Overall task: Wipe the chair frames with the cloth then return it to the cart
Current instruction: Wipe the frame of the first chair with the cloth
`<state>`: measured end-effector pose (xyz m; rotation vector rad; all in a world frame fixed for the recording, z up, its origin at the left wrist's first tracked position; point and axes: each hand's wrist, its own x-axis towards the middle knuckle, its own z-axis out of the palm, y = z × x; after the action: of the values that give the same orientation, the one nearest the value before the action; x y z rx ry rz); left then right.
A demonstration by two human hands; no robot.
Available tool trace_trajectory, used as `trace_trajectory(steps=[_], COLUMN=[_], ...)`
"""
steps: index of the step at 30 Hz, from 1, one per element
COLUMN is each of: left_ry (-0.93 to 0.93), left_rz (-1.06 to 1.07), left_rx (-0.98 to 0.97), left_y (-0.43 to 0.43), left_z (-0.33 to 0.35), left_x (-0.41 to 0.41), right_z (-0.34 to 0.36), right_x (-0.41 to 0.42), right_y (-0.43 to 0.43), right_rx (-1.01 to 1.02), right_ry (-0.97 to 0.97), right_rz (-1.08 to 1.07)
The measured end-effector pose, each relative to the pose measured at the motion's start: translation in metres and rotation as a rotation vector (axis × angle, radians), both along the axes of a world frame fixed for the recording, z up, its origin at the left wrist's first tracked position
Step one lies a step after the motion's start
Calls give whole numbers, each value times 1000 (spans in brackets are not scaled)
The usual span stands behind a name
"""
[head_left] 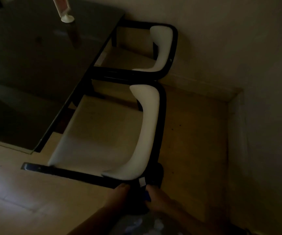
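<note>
Cloth [142, 192] (dark, blue-edged) clenched between left hand [118, 192] and right hand [159, 199] at black chair frame [162, 116]

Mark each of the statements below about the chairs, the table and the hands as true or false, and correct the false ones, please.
1. Two chairs stand side by side at the table. True: the near chair and the far chair both have dark frames and pale seats.
2. Both hands are at the far chair. False: the left hand and the right hand are at the near chair's frame, at its closest corner.
3. The hands hold a dark cloth against the frame. True, though it is dim and blurred.
4. The table top holds nothing. False: a white stand is on it.
5. The chairs are tipped over on the floor. False: both stand upright.
</note>
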<state>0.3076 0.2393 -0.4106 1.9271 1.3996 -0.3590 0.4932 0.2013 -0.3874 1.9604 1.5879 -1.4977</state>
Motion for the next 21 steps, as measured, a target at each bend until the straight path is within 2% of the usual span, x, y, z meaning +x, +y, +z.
trace_trajectory(steps=[1,3,5,6,7,10,14,21], left_ry=[20,22,-5,-3,-5,-45,-91,-185], left_rz=[-4,32,-91,-256,-285,-168,-158,-75], left_rx=[-47,38,49,64,78,84,123,121], left_y=[-3,-6,-10,-5,1,24,49,102], left_z=[4,3,2,4,11,26,35,36], left_x=[-2,-4,2,10,20,47,80,150], right_z=[4,10,17,21,26,35,39,44], right_x=[-1,3,12,19,26,44,72,142], right_y=[-1,-1,0,1,4,8,20,71], right_rx=[-3,20,62,86,117,231,375,401], right_ry=[-8,-9,-4,-9,-18,-53,-72,-107], right_rz=[19,19,-6,-29,-54,-140,-263,-287])
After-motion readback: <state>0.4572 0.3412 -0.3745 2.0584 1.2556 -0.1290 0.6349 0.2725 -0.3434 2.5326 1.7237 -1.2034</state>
